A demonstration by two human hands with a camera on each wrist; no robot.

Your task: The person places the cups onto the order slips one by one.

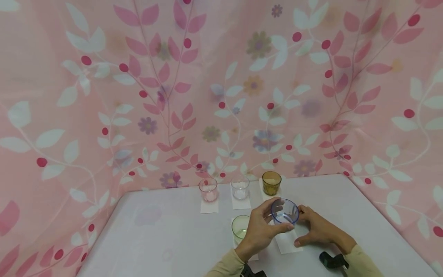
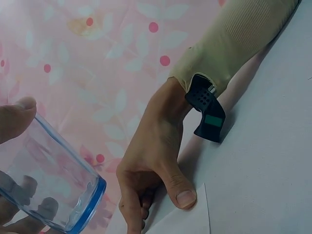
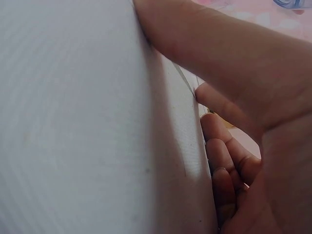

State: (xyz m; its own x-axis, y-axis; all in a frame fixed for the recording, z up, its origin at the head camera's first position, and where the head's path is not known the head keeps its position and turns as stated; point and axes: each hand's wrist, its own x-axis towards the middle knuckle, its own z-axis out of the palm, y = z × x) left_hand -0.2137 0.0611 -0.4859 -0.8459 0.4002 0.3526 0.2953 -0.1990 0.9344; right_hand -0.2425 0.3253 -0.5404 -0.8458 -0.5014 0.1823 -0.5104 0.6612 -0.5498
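Observation:
A clear tumbler with a blue tint [image 1: 285, 211] is held by my left hand [image 1: 259, 229], its thumb on the near side and fingers round the far side. In the left wrist view the blue-edged tumbler [image 2: 61, 175] is tilted and off the table. Just right of it, my right hand [image 1: 320, 229] rests low at a white paper slip [image 1: 288, 242], thumb apart from the fingers. The right wrist view has its fingertips [image 3: 222, 187] against the white surface; no glass lies in that hand. A green-tinted tumbler [image 1: 240, 225] stands left of my left hand, partly hidden by it.
Along the back stand a pink tumbler [image 1: 209, 191], a colourless tumbler [image 1: 240, 188] and an amber tumbler [image 1: 271, 184], each with a paper slip. The white table [image 1: 155, 234] meets a pink floral curtain [image 1: 221, 84] behind and at the sides.

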